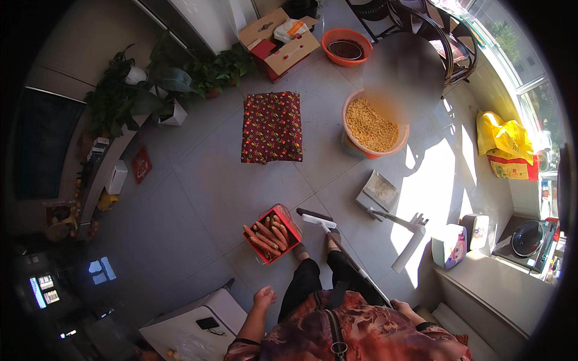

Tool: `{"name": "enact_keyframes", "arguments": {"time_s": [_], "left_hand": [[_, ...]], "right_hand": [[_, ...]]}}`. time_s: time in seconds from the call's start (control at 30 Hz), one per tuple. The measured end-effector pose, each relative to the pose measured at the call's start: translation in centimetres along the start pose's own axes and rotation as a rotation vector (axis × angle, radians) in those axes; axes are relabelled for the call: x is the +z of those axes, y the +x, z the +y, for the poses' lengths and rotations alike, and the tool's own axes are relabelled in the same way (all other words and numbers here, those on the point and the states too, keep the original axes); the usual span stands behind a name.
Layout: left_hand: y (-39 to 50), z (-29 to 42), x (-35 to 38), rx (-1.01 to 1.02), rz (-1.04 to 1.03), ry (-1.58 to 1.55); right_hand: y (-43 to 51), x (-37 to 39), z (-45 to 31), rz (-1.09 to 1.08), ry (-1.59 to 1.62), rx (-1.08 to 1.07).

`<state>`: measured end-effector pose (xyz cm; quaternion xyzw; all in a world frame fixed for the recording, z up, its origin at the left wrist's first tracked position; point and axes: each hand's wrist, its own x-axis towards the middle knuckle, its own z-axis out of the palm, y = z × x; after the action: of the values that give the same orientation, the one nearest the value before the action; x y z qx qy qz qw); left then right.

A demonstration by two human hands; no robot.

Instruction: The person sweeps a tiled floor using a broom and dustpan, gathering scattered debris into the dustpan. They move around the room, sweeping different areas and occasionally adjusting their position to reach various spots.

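Note:
My right hand [398, 305] is closed on the upper handle of a broom [347, 255], whose white head with dark bristles rests on the tiled floor beside my feet. My left hand [265, 296] is raised near my waist, fingers curled, with nothing visible in it. A red box [292, 241] full of dried corn cobs [271, 234] stands left of the broom head. To the right is a long-handled dustpan [380, 190], its pan on the floor. Farther forward, a bucket [404, 143] holds loose yellow corn kernels [372, 128]. A patterned cloth mat [272, 127] lies on the floor.
An orange basin [332, 54] and an open cardboard box [293, 54] stand at the back. Potted plants [171, 81] line the left wall. Children's cases [451, 246] are at right, near a ledge [492, 282]. A white cabinet [180, 331] stands at lower left, with a phone on it.

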<state>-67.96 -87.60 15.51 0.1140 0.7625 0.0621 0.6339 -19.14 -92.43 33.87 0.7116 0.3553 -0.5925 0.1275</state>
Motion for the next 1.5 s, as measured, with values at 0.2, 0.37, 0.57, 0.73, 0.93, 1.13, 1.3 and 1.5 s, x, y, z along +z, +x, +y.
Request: {"name": "enact_keyframes", "arguments": {"time_s": [0.2, 0.37, 0.57, 0.73, 0.93, 1.13, 1.3, 1.5], "left_hand": [[-4.5, 4.0, 0.7, 0.046, 0.024, -0.030], [-5.0, 6.7, 1.2, 0.231, 0.013, 0.162], [-1.8, 13.4, 1.5, 0.207, -0.033, 0.235], [1.5, 23.0, 1.4, 0.134, -0.093, 0.306], [4.1, 33.4, 1.3, 0.168, -0.201, 0.222], [6.0, 38.2, 1.4, 0.192, -0.256, 0.308], [7.2, 39.0, 0.9, 0.119, -0.286, 0.271], [9.0, 40.8, -0.7, 0.160, -0.196, 0.168]], "right_hand": [[2.4, -2.0, -0.6, 0.010, 0.087, -0.134], [4.2, -2.4, -0.8, -0.019, 0.188, -0.144], [6.2, -2.0, -1.6, -0.039, 0.388, -0.052], [6.9, 0.8, -2.6, -0.005, 0.350, -0.001], [5.3, 5.8, -6.2, 0.129, 0.552, -0.102], [3.8, 7.3, -9.5, 0.157, 0.665, -0.105], [4.2, 5.4, -11.6, 0.171, 0.727, -0.143], [5.9, 0.3, -14.9, 0.159, 0.850, -0.292]]}}
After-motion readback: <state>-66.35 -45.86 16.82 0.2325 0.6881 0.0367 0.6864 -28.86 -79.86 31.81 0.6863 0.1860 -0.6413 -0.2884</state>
